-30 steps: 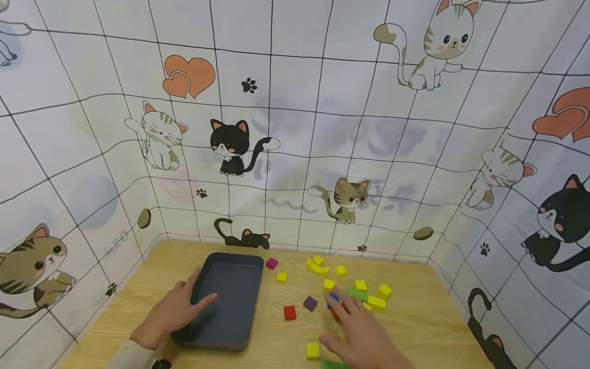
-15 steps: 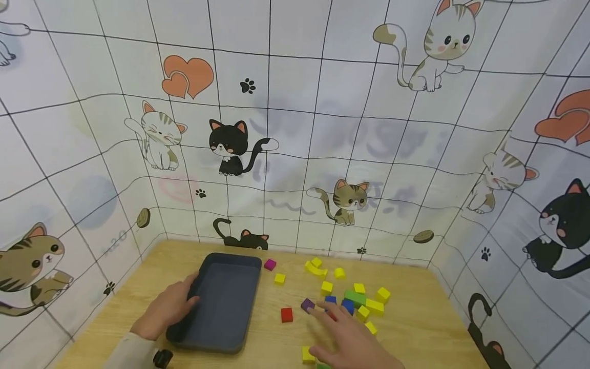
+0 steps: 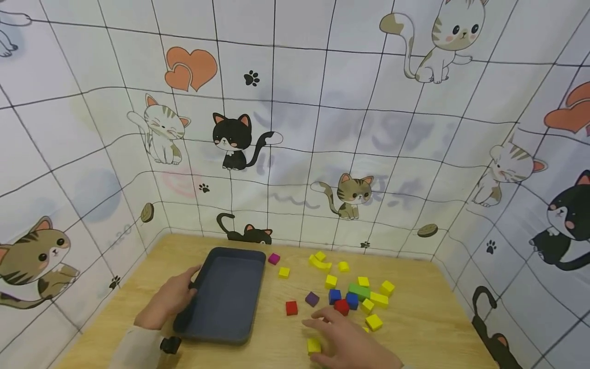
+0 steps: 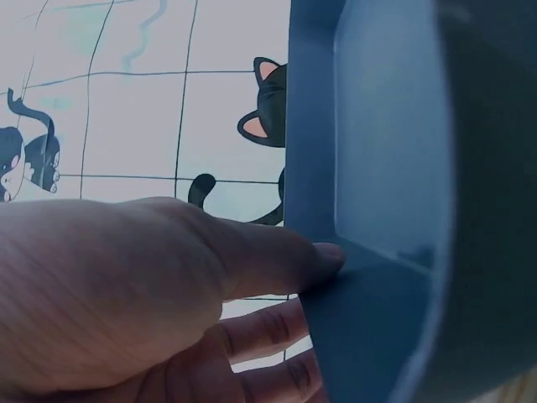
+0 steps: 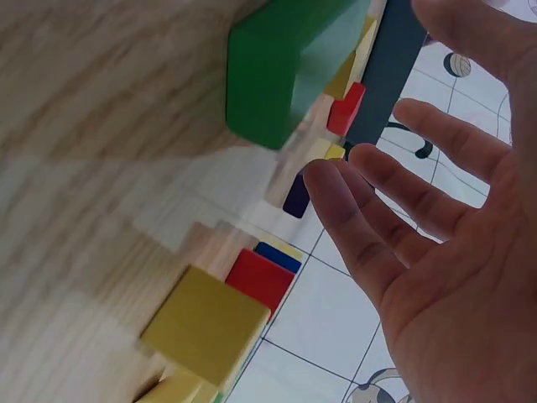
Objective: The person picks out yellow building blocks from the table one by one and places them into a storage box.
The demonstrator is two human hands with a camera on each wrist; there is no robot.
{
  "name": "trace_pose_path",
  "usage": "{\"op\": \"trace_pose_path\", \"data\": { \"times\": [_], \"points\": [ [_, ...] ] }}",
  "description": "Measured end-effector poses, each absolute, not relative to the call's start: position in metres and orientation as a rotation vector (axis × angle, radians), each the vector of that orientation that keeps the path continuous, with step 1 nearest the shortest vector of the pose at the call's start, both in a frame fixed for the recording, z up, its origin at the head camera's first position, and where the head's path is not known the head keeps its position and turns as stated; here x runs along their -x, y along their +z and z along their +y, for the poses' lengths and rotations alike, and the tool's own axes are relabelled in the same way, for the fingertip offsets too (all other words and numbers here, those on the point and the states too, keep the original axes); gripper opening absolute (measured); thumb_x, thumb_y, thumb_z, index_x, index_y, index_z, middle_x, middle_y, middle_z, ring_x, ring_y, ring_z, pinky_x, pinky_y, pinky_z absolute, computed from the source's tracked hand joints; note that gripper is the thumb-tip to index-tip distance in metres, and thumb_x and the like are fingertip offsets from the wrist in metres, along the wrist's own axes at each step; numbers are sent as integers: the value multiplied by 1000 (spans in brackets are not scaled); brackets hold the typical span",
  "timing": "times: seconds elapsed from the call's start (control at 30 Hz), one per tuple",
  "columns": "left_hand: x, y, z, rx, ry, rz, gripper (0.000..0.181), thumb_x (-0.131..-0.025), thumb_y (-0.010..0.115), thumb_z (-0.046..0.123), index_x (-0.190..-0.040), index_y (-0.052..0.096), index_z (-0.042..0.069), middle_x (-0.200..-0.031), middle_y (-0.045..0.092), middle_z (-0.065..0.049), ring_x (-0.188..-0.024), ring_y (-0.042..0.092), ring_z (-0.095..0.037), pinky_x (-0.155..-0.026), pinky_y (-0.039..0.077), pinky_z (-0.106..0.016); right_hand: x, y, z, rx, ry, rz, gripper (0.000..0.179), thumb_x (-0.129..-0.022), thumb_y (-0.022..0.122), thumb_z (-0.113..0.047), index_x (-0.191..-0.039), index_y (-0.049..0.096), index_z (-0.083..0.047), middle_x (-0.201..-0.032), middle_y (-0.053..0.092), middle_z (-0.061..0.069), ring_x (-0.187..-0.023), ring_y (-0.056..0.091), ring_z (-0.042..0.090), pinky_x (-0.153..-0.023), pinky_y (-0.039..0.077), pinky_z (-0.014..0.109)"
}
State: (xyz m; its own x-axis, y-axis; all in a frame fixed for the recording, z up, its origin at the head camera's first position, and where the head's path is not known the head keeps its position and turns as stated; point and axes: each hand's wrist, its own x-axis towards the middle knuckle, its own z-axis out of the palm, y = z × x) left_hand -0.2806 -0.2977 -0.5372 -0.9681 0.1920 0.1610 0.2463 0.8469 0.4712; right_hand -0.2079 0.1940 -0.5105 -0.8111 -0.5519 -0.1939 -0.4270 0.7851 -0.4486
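A dark grey rectangular tray (image 3: 226, 297) lies on the wooden table. My left hand (image 3: 172, 297) holds its left rim, thumb over the edge and fingers outside, as the left wrist view also shows with the thumb (image 4: 285, 260) against the wall. My right hand (image 3: 345, 341) hovers low over the table, fingers spread, holding nothing. Near its thumb sits a yellow block (image 3: 314, 346). A red block (image 3: 341, 307) lies just beyond the fingers. In the right wrist view a green block (image 5: 268, 84) stands close to the right hand (image 5: 445, 210); whether anything touches it I cannot tell.
Right of the tray are scattered several yellow blocks, a magenta block (image 3: 274, 258), a purple block (image 3: 312, 299), another red block (image 3: 291, 308), two blue blocks (image 3: 352, 301) and a long green block (image 3: 359, 291). A cat-print sheet (image 3: 295, 128) surrounds the table.
My left thumb has drawn back from over the tray's inside to its rim. The right hand has moved nearer to me, uncovering the red and blue blocks.
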Motion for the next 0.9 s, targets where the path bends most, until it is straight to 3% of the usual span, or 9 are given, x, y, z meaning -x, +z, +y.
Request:
{"op": "trace_pose_path", "data": {
  "times": [0.2,0.4,0.63,0.9],
  "points": [
    [276,-523,-291,295,-805,-2984,66,-101,74,-2,-163,53,-11,-114,82,-28,-98,80,-38,-84,66,-57,211,-515,188,737,-574,2605,54,-103,89,-49,-154,72,-45,-150,68,-11,-107,60,3,-101,65,32],
    [273,-516,-287,255,-731,-3012,65,-100,74,-4,-162,53,-12,-113,81,-26,-98,79,-37,-85,65,-58,213,-518,188,840,-608,2574,37,-107,85,-37,-144,80,-38,-135,72,-16,-99,56,-1,-89,57,21],
    [272,-514,-289,263,-750,-3012,66,-101,73,-3,-163,53,-12,-114,82,-25,-99,79,-36,-85,65,-57,215,-516,184,928,-601,2555,23,-108,85,-24,-129,87,-31,-116,73,-20,-93,57,-3,-84,55,18],
    [272,-515,-289,265,-748,-3013,64,-101,73,-3,-162,54,-12,-116,82,-26,-102,80,-39,-88,65,-59,220,-515,178,980,-578,2546,21,-107,86,-22,-127,88,-31,-116,76,-19,-95,58,-4,-87,56,18]
  ]
}}
